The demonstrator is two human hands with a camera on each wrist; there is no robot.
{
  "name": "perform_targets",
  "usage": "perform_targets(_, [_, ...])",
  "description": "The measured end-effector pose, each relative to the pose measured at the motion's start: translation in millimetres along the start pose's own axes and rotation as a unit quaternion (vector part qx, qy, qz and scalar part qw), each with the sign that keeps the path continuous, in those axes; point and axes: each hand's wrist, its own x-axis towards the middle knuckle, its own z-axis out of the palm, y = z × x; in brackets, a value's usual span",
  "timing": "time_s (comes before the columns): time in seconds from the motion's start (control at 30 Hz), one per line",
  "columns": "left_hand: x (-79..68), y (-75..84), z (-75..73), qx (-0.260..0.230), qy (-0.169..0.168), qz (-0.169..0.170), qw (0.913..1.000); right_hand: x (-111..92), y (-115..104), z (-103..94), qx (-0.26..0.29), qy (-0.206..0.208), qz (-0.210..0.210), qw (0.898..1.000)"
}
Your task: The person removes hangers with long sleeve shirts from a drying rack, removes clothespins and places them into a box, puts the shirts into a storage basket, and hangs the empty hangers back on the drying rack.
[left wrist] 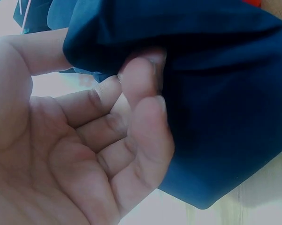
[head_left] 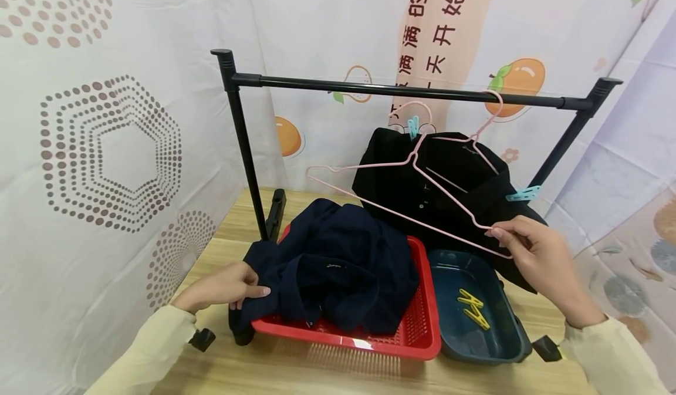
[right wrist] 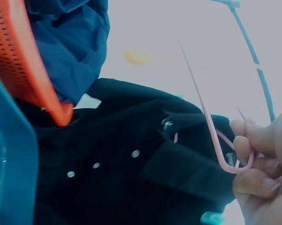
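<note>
A pink clothes hanger [head_left: 413, 157] is held up in front of the rack, its lower corner pinched by my right hand [head_left: 538, 260]. In the right wrist view the bent end of the hanger [right wrist: 227, 168] lies between thumb and fingers. A crumpled navy garment [head_left: 348, 236] with its collar uppermost fills a red basket [head_left: 430, 318]. At the basket's left side, my left hand [head_left: 227, 283] grips a fold of that garment between thumb and fingers. Close up in the left wrist view, the navy cloth [left wrist: 225, 117] covers part of the thumb.
A black rack [head_left: 369, 87] spans the table. From it hangs a black shirt [head_left: 391, 178] on another pink hanger [head_left: 472, 138], with light blue clips [head_left: 524, 193] at its shoulders. Yellow clips [head_left: 477, 318] lie in a dark blue basin [head_left: 449, 342] right of the basket.
</note>
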Motion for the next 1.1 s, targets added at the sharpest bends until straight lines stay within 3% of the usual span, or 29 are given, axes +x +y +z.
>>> perform_targets(0.7, [1.7, -3.2, 0.9, -0.001, 0.001, 0.002, 1.0000, 60.2, -25.6, -3.0, -0.051, 0.025, 0.017, 0.998])
perform_targets(1.1, [-0.2, -2.5, 1.0, -0.015, 0.001, -0.006, 0.9999, 64.7, -27.0, -9.3, -0.047, 0.037, -0.005, 0.998])
